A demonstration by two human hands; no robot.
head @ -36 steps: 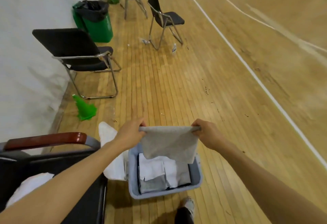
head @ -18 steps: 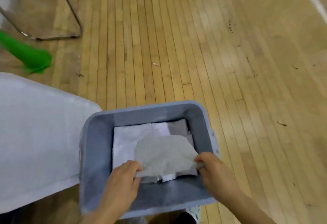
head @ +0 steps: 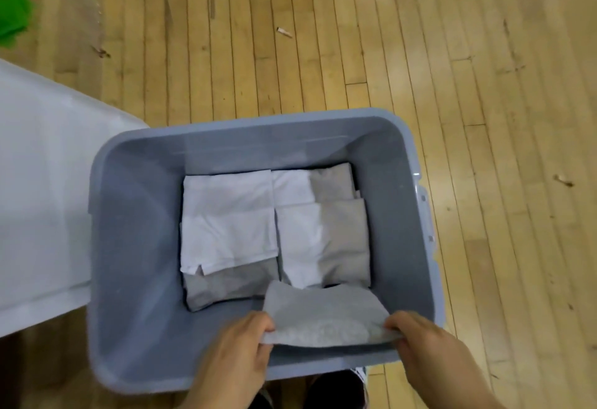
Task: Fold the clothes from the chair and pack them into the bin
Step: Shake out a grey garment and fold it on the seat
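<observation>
Head view, looking straight down: the left hand (head: 232,350) and right hand (head: 429,353) each pinch a near corner of a folded grey cloth (head: 326,318), held low inside the blue-grey plastic bin (head: 135,247) against its near wall. Folded white and grey clothes (head: 274,231) lie flat across the bin's bottom. A white garment (head: 42,189) is just left of the bin, above the wooden floor (head: 484,85).

No text, label, brand, number or sign can be read anywhere in view. The grey bin (head: 135,247) shows bare walls, and the folded clothes (head: 232,224) inside it are plain. A faint pale patch on the grey cloth (head: 326,318) may be print, but it is too blurred to read.
</observation>
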